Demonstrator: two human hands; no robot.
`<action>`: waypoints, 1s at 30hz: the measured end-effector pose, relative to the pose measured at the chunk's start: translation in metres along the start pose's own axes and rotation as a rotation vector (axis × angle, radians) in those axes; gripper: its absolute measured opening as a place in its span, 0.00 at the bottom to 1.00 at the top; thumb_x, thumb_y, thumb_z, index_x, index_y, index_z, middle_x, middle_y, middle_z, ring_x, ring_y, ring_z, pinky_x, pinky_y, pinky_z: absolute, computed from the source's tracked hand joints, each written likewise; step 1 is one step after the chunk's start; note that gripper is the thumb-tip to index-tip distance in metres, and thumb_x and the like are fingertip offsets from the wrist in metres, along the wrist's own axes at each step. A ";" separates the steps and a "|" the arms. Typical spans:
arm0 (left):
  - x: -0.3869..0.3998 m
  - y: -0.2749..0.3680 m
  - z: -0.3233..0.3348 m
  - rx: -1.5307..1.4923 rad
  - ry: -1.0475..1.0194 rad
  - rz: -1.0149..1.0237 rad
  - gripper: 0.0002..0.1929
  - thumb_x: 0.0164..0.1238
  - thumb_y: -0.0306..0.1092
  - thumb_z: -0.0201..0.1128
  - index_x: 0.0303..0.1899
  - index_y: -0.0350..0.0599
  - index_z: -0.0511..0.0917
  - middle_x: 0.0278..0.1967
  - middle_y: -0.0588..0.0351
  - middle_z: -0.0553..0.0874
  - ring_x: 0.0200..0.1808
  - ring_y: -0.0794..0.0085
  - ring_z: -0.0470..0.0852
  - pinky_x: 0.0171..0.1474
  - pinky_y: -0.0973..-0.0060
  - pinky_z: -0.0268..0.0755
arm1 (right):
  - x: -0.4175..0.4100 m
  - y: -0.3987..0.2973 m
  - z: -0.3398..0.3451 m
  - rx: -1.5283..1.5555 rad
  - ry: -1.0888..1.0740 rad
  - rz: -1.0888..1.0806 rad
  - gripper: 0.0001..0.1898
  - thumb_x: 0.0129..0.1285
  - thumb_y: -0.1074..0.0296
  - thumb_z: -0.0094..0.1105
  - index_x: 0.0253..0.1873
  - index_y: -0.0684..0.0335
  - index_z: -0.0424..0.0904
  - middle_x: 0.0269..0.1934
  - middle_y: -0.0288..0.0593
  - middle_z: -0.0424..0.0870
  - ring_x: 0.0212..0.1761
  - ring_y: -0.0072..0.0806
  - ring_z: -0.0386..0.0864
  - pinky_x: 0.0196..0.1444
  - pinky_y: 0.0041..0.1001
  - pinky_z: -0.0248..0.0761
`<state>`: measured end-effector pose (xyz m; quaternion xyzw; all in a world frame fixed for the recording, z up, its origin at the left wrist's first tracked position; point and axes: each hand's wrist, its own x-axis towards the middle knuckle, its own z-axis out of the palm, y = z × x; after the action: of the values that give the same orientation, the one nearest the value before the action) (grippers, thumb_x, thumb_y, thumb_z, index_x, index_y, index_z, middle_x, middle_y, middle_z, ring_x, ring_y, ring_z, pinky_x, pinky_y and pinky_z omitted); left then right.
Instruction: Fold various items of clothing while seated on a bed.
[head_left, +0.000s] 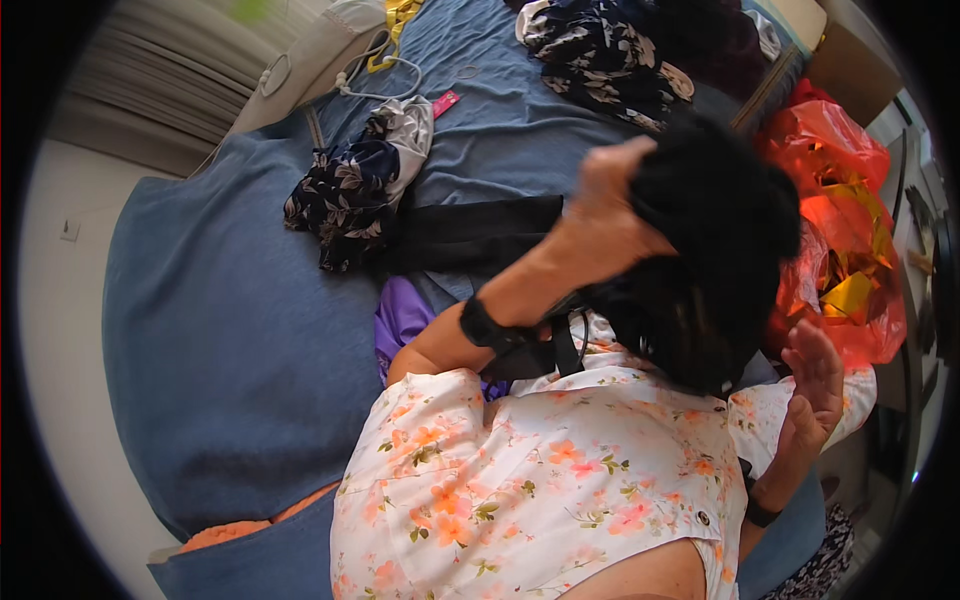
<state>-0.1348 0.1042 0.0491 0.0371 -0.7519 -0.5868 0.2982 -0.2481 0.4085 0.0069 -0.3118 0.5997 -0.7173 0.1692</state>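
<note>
My left hand (609, 199), with a black band on its wrist, grips a bunched black cloth (712, 247). The cloth hangs in front of my chest and is blurred by motion, so its exact kind cannot be made out. Raised at the right is my right hand (816, 382), holding nothing, its thumb apart from the fingers. It is close to the lower right side of the black cloth. Beyond my left forearm, a folded black garment (472, 232) lies on the blue bed cover (225, 300). Purple fabric (400, 319) shows beside my left elbow.
Dark floral clothing (352, 180) with a silvery part lies on the left of the bed, near a pink tag (445, 103). More floral clothes (600, 60) are piled at the far side. A red plastic bag (862, 146) with gold foil stands right, before a cardboard box (847, 71).
</note>
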 end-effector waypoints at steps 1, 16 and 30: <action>-0.003 0.011 -0.020 0.199 0.045 0.075 0.27 0.39 0.32 0.79 0.44 0.36 0.77 0.35 0.53 0.82 0.38 0.70 0.80 0.44 0.72 0.73 | -0.002 -0.001 -0.005 -0.056 -0.042 0.108 0.38 0.51 0.55 0.71 0.61 0.75 0.66 0.59 0.56 0.73 0.61 0.41 0.72 0.62 0.35 0.64; -0.074 0.063 -0.220 1.701 1.226 -0.201 0.22 0.50 0.33 0.72 0.45 0.32 0.76 0.44 0.44 0.82 0.47 0.56 0.81 0.50 0.60 0.74 | 0.000 0.000 -0.009 0.012 0.023 0.207 0.21 0.56 0.64 0.66 0.50 0.72 0.75 0.44 0.49 0.82 0.45 0.31 0.80 0.50 0.27 0.72; 0.120 -0.163 -0.080 1.171 0.128 -0.033 0.21 0.55 0.46 0.68 0.39 0.34 0.78 0.39 0.37 0.80 0.47 0.48 0.78 0.48 0.58 0.71 | -0.001 -0.004 -0.002 0.075 -0.006 0.318 0.16 0.57 0.71 0.64 0.49 0.70 0.76 0.44 0.47 0.83 0.45 0.27 0.80 0.51 0.25 0.72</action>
<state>-0.2415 -0.0631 -0.0388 0.2424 -0.9306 -0.0751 0.2637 -0.2480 0.4118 0.0101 -0.2084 0.6139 -0.7024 0.2938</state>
